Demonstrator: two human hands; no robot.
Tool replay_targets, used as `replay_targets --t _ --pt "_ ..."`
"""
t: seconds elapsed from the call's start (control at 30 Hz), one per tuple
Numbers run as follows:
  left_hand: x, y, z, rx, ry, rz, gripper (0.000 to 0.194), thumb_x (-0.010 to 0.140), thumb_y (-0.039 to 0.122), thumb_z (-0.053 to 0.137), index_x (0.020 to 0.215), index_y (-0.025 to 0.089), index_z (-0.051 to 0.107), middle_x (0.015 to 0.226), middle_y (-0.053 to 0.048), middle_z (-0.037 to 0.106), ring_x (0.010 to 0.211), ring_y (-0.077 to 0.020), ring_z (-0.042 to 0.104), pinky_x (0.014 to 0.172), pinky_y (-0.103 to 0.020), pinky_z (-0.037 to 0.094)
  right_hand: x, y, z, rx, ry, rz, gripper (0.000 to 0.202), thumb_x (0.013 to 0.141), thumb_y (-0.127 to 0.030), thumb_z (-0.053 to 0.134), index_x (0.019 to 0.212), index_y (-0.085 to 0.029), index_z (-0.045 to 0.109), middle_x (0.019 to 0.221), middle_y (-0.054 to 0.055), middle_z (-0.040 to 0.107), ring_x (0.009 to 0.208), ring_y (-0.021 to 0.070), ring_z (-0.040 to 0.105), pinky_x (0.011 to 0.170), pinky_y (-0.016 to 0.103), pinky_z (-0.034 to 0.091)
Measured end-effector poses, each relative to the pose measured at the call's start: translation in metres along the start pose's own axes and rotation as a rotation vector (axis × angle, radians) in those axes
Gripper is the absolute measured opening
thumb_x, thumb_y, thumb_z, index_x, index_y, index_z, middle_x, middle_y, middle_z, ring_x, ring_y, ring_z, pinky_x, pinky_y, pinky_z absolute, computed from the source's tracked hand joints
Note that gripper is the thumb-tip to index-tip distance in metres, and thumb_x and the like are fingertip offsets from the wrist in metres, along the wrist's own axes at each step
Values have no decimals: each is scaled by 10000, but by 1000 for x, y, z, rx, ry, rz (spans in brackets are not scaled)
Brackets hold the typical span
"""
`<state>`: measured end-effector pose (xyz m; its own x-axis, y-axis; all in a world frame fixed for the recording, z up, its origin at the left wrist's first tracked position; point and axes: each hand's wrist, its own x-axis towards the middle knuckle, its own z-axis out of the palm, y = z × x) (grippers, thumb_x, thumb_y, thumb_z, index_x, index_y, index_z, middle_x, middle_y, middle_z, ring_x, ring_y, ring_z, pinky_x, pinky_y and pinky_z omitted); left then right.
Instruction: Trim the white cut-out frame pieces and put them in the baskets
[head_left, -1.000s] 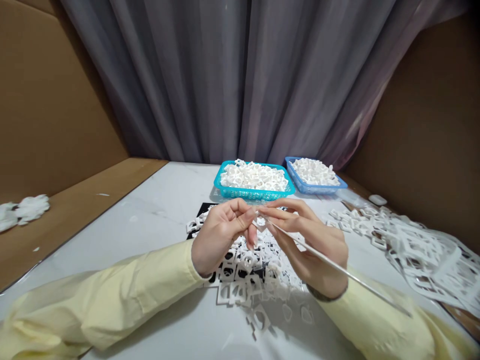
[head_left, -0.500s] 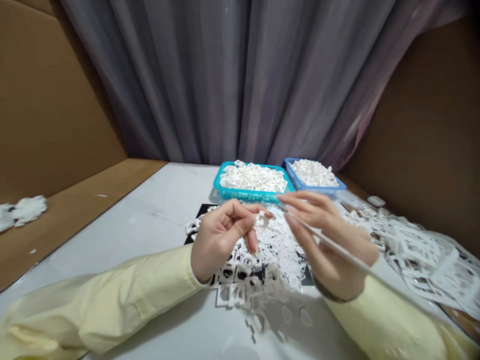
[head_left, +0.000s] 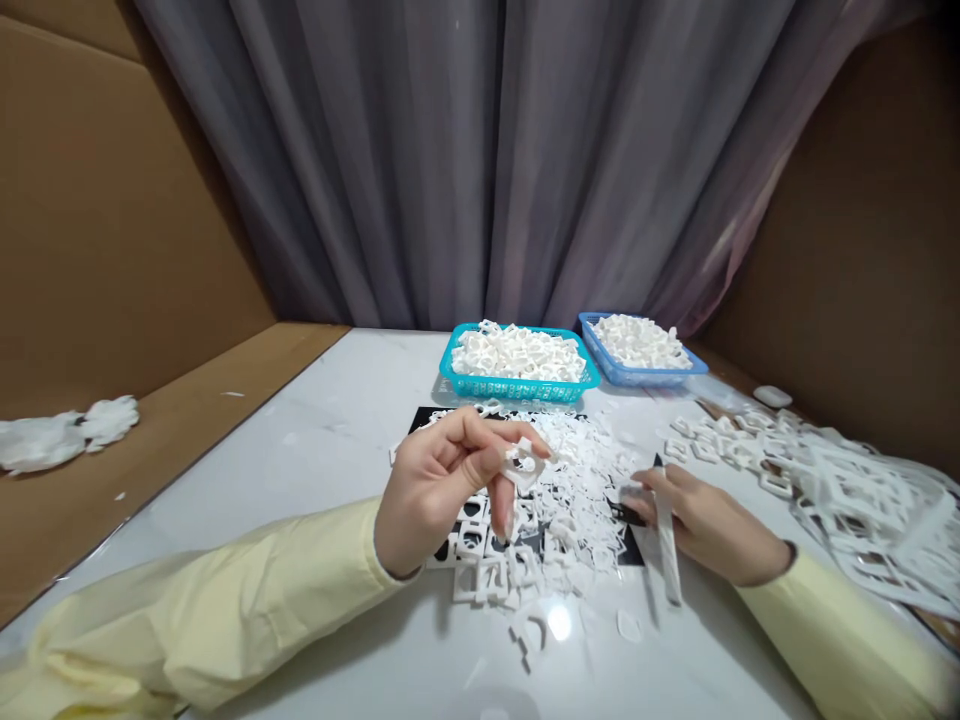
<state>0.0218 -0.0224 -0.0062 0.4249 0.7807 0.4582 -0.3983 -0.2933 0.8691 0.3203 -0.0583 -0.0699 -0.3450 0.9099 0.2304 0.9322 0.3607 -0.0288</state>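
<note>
Between the thumb and fingers of my left hand (head_left: 442, 485) is a small white cut-out piece (head_left: 531, 474) with a hole in it, raised above the pile. My right hand (head_left: 709, 520) is low over the table at the right edge of the black mat (head_left: 630, 545). Its fingers are closed around a slim white tool (head_left: 667, 545) with a dark pointed tip; its exact kind does not show. Loose white pieces and scraps (head_left: 577, 480) lie heaped on the mat under both hands, some frame-shaped.
Behind the pile stand a turquoise basket (head_left: 517, 388) and a blue basket (head_left: 652, 377), both full of white pieces. White frames and offcuts (head_left: 862, 500) are piled at the right. White scraps (head_left: 67, 435) lie on the cardboard at left. Cardboard walls and a grey curtain (head_left: 420, 150) surround the table.
My right hand has dropped away from the left, down and to the right, and the slim tool now points away from me. The left hand still holds the white piece.
</note>
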Motion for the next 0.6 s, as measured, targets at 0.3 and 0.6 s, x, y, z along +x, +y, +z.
replay_targets --t 0.3,0.6 --pt "1 -1 -2 -101 -63 -100 150 870 170 519 724 137 530 758 -56 704 458 -82 570 636 -312 464 -4 -3 6 -103 -57 -111 246 919 -237 361 907 -185 601 737 57 542 621 181 565 547 291 458" --pt "2 -2 -2 -125 -69 -115 151 863 192 537 715 161 531 419 8 555 862 -213 625 700 -316 448 -15 -6 3 -180 -56 -201 207 918 -252 395 1010 -167 560 810 68 561 652 172 585 543 276 479"
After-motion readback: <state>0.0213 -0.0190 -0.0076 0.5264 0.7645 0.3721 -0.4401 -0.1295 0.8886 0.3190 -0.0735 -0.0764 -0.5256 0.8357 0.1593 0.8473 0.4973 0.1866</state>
